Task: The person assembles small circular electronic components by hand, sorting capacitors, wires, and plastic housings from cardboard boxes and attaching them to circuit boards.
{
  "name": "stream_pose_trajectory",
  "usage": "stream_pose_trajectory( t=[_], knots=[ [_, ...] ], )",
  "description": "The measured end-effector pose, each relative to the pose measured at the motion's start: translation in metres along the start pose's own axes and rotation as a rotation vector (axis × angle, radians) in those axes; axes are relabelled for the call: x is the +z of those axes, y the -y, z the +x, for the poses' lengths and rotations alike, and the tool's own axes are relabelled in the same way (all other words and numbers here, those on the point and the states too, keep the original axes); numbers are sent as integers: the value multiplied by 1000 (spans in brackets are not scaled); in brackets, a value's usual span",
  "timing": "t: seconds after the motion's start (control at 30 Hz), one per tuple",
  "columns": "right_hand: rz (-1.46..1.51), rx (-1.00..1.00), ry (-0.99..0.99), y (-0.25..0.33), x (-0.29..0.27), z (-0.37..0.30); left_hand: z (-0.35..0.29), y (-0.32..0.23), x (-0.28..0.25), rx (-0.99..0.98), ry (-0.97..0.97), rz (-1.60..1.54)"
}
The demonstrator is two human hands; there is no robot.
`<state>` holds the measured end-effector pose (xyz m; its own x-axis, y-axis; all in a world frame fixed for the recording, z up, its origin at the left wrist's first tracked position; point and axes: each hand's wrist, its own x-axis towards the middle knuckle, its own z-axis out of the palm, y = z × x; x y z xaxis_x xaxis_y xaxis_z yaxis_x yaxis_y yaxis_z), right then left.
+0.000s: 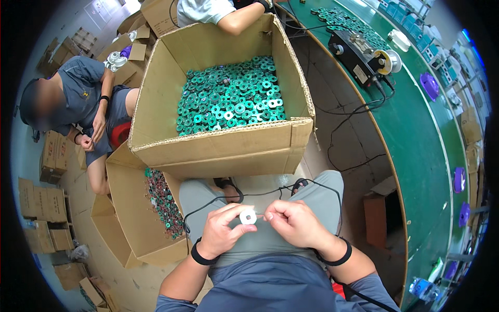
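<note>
Above my lap, my left hand pinches a small white round disc between thumb and fingers. A dark square shows at the disc's centre. Just to its right, my right hand is closed in a pinch on a thin reddish wire at the disc's edge. Whether the wire is joined to the disc is too small to tell. In front of my knees, a large open cardboard box holds a heap of green ring-shaped circuit boards.
Left of my legs, a second carton contains small boards and reddish wires. A seated person works at left; another person's arm rests over the large box. A green workbench on the right carries a black device. Cables cross my lap.
</note>
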<state>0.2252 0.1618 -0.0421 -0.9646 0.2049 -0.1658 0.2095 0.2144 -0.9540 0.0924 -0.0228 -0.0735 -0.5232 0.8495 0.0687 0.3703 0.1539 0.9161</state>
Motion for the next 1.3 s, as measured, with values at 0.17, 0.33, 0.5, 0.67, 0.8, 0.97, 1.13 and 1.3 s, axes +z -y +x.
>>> stream_pose_trajectory(
  t=[0.17, 0.33, 0.5, 0.67, 0.8, 0.97, 1.13, 1.3],
  knots=[
    [33, -23, 5, 7, -3, 2, 1, -6, -3, 47, 12, -26],
    [57, -19, -16, 4, 0, 1, 3, -10, -3, 65, 4, -22],
    [13, 129, -46, -4, 0, -6, 3, -9, -1, 12, 16, -36],
    [68, -85, 71, -10, 1, -6, -2, -23, -12, 0, 71, 88],
    [-4, -27, 173, 0, -4, -3, -1, -16, -4, 39, 59, 130],
    [128, 76, 184, -3, -15, 3, -4, -27, -2, 54, -42, 188],
    [220, -69, -6, -23, 1, -9, 3, -29, 2, 93, -49, 93],
    [102, 65, 135, 9, -7, -8, -5, -20, 2, 85, -82, 84]
  ],
)
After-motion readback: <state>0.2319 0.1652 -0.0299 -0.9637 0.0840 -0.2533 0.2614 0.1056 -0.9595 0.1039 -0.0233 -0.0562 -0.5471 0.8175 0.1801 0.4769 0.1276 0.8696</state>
